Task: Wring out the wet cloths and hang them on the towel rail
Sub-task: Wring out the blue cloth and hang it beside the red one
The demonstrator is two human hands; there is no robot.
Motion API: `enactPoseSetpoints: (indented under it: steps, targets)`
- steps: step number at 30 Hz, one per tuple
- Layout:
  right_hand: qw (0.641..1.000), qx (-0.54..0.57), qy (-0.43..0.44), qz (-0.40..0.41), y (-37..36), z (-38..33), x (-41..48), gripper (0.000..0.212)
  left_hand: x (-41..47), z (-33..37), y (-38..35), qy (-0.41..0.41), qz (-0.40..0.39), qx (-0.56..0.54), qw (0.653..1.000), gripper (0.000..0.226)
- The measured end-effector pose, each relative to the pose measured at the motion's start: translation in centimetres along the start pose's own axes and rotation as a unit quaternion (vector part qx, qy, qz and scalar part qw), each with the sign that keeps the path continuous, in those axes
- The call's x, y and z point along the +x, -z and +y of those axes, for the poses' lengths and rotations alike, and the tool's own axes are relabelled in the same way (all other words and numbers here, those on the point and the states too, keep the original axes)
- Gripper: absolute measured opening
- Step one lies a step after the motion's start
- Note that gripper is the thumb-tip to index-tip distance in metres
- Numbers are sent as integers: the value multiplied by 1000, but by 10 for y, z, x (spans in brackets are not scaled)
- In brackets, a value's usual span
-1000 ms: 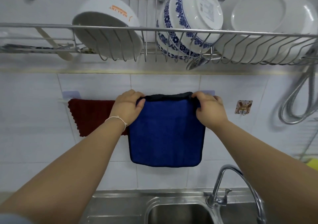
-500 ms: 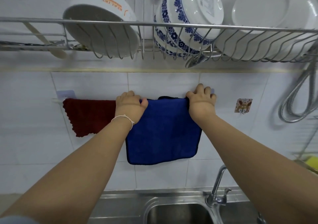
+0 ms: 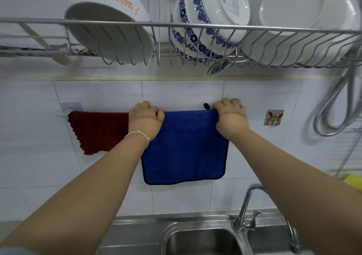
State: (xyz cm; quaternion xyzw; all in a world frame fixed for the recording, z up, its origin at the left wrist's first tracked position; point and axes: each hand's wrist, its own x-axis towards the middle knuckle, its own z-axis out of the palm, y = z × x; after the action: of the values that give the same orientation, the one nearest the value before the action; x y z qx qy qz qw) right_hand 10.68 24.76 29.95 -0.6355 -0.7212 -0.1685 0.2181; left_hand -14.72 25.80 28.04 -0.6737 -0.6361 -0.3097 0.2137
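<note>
- Both hands grip the top edge of the square blue microfibre cloth [image 3: 184, 147]: the left hand [image 3: 145, 121] is closed on its upper left corner with the thumb across the front face, and the right hand [image 3: 230, 117] is closed on its upper right corner, fingers curled over the top.
- Below the grip, the blue cloth hangs flat against the white tiled wall [image 3: 98, 96], draped over the pale towel rail [image 3: 59, 114], whose bare end shows only far to the left of the hands.
- Just left of the left hand, touching it, the dark red waffle cloth [image 3: 98, 131] hangs on the same rail; its right part is hidden behind that wrist.
- Right of the right hand, apart from it, a small square adhesive hook with a cartoon print [image 3: 273, 118] sticks to the tile.
- Above the grip, the steel wire dish rack [image 3: 176, 26] overhangs, holding a white bowl [image 3: 109, 25], blue-patterned bowls [image 3: 211, 19] and a white plate [image 3: 305, 21].
- Far right, a coiled metal hose [image 3: 333, 105] hangs down.
- Beneath the cloth's lower hem, bare tile lies open down to the stainless sink [image 3: 201, 241]; the chrome tap [image 3: 252, 207] rises under the right forearm.
</note>
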Motion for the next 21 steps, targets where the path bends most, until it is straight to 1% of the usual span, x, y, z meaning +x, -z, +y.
enactPoseSetpoints:
  steps: [1,3,4,5,6,7,8,9,10,11,12,13,14,15,16,17,18,19,21]
  targets:
    - [999,-48,7,-9,0,-3,2,48,0,3,0,10,-8,13,1000,45]
    - [994,-96,2,-45,2,-11,9,45,1,7,4,24,-32,16,999,46]
    - [994,-87,-9,-66,4,-13,12,47,2,6,7,24,-35,6,999,46]
    - [996,-42,-21,-72,5,-12,14,51,1,5,10,23,-21,-14,999,42]
    - [998,40,-30,-47,5,-10,12,55,-4,2,13,29,18,-47,998,36]
    - [990,138,-39,11,3,-6,5,59,-11,-2,17,47,77,-90,992,29]
    - [966,231,-55,99,2,-1,-6,60,-19,-4,20,80,140,-136,977,24]
    - [935,291,-94,181,-2,4,-17,58,-28,-6,21,125,187,-182,957,23]
    - [906,317,-147,241,-8,9,-27,52,-36,-7,20,178,211,-231,933,24]
    - [880,341,-206,259,-13,12,-35,45,-44,-7,19,237,218,-288,902,25]
    - [849,392,-263,237,-20,15,-40,38,-50,-8,15,303,206,-351,862,26]
    - [808,468,-309,181,-24,15,-42,33,-54,-8,10,367,177,-410,816,28]
    - [767,537,-335,107,-25,14,-44,31,-56,-10,5,418,137,-458,773,29]
    - [742,577,-340,39,-26,12,-45,30,-58,-12,0,441,92,-491,745,29]
    - [740,588,-326,-7,-27,10,-46,29,-59,-12,-4,438,46,-509,739,26]
    - [751,583,-307,-31,-28,9,-46,27,-60,-13,-7,426,7,-519,741,20]
    - [768,570,-291,-35,-29,7,-46,24,-60,-13,-8,414,-15,-525,744,17]
    - [782,554,-285,-27,-29,6,-46,22,-60,-14,-8,405,-23,-528,746,19]
    - [791,536,-295,0,-28,5,-47,19,-62,-16,-8,396,-17,-519,757,25]
